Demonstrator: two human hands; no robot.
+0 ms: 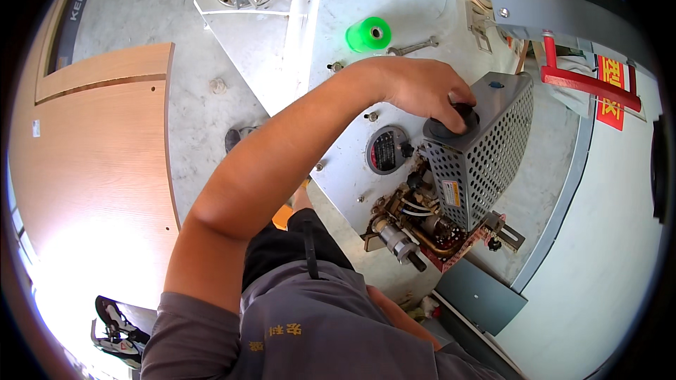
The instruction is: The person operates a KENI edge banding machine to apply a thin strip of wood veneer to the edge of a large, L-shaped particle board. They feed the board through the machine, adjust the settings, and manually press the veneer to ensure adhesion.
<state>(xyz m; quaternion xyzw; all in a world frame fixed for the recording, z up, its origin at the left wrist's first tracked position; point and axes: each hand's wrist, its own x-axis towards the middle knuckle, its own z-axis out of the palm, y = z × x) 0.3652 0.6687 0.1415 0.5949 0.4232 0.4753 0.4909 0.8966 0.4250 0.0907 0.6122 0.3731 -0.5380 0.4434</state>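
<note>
The left hand [421, 90] closed around the black knob [454, 123] atop the perforated metal box [486, 155]; how far it had been turned could not be told. Below the box, brass fittings [408, 222] sat exposed. The right hand was mostly hidden; its state could not be told.

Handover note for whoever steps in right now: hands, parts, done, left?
Left hand: reaching out, fingers gripping the black knob on top of the perforated metal box.
Right hand: only a forearm shows low by the body; what it holds cannot be told.
Nearby: green roll and wrench lie untouched on the white machine top; brass fittings sit below the box.
Done and left: not evident.
</note>
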